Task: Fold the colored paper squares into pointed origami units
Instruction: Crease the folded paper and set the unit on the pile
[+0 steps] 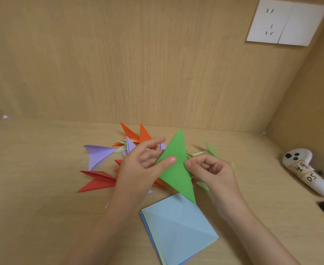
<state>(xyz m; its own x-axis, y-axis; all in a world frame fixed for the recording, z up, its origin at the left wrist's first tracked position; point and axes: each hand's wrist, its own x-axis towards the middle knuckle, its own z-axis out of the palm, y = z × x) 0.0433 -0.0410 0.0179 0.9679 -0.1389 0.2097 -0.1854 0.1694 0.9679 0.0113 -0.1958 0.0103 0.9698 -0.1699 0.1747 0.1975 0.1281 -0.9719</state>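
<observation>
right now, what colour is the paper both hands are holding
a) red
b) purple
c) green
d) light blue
c: the left hand and right hand both pinch the green paper, folded to a long pointed shape.

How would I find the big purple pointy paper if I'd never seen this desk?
Look at the wooden desk, then the pile of folded papers near its back wall. The big purple unit lies at the pile's left edge, just behind the big red unit. It is the only purple one lying out in the open; the others are smaller and tucked among orange ones.
</observation>
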